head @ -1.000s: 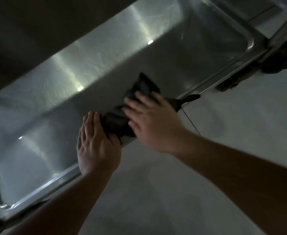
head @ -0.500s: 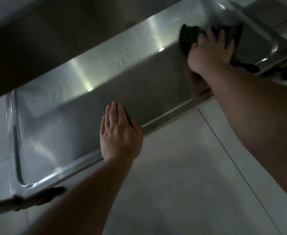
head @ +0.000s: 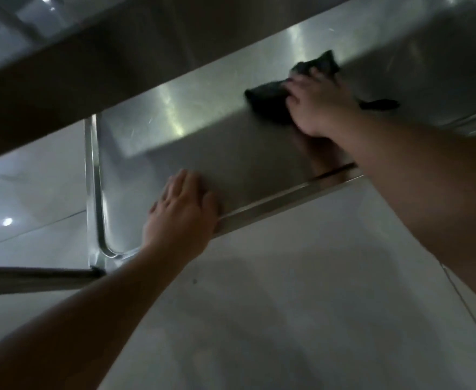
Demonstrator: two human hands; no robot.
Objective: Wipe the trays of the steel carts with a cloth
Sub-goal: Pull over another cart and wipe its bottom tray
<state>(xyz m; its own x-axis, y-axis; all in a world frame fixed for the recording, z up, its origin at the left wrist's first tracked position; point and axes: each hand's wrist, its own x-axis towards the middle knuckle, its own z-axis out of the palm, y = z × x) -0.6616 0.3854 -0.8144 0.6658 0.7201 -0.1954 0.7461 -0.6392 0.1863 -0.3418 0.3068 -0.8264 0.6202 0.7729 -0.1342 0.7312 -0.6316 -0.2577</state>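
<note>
Right hand (head: 319, 108) presses the dark crumpled cloth (head: 270, 101) flat, fingers spread, mid-way along the shiny steel cart tray (head: 231, 161); left hand (head: 182, 209) lies flat on its near rim (head: 273, 204). Wiping looks unfinished, seemingly.

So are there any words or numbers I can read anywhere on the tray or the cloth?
None. No words, numbers, labels or signs show anywhere.
The tray is bare steel with only light streaks.
The cloth under the right hand is plain, dark and blurred.
The left hand rests on the tray's rim.
</note>
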